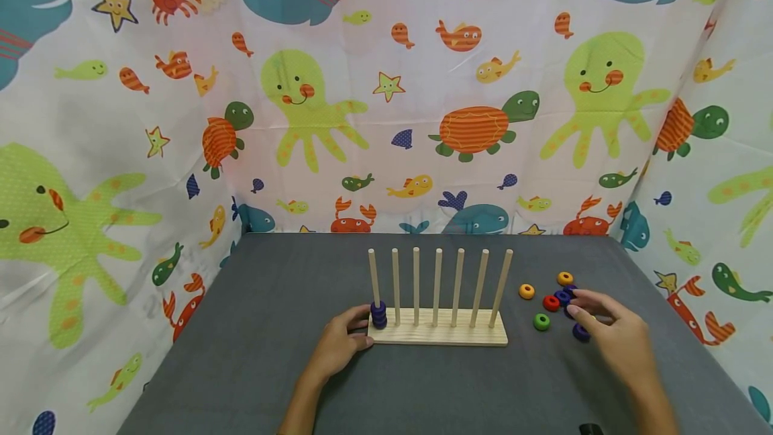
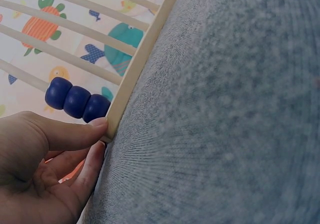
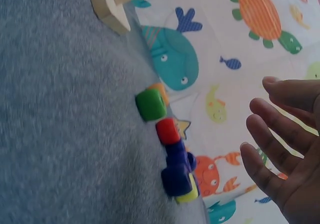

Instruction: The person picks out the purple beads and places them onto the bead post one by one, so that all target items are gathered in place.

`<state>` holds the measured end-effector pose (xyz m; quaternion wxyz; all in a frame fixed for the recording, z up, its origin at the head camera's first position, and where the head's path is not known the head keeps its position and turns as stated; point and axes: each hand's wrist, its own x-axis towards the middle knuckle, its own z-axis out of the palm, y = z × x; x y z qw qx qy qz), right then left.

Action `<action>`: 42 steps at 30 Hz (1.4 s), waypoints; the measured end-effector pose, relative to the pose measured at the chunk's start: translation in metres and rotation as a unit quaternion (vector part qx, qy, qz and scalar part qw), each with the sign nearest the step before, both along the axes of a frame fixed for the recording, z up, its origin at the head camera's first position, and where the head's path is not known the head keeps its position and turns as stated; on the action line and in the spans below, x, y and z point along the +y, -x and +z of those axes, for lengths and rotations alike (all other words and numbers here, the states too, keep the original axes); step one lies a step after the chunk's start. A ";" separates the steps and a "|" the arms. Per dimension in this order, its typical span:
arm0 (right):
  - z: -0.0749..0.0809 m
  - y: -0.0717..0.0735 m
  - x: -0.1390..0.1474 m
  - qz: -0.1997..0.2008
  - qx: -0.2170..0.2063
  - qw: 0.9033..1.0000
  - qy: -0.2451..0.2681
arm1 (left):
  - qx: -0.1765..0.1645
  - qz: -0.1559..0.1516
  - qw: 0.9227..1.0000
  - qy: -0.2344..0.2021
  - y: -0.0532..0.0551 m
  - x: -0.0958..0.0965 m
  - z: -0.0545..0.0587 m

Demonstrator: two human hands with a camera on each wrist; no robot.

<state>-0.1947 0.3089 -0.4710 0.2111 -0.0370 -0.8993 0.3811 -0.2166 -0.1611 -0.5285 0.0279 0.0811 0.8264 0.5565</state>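
Note:
A wooden peg stand (image 1: 441, 335), a flat base with a row of several upright pegs, stands on the table. Three dark blue beads (image 1: 378, 315) are stacked on its leftmost peg; the left wrist view shows these blue beads (image 2: 76, 102) close up. My left hand (image 1: 338, 344) grips the left end of the base between thumb and fingers. Over the loose dark blue beads (image 1: 581, 332) at the right hovers my right hand (image 1: 616, 337). Its fingers are spread and loosely bent, with nothing between them in the right wrist view. That hand partly covers some beads in the head view.
Near the dark blue beads lie a red bead (image 1: 551, 303), a green bead (image 1: 541, 321) and two yellow-orange beads, one an orange bead (image 1: 527, 291). A small black object (image 1: 590, 429) sits at the front edge. A patterned sea-animal curtain (image 1: 386, 153) surrounds the grey table (image 1: 272, 274).

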 end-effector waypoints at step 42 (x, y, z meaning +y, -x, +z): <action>-0.028 0.014 0.046 0.004 -0.194 0.981 -0.003 | -0.001 0.007 1.000 0.002 -0.002 0.001 0.001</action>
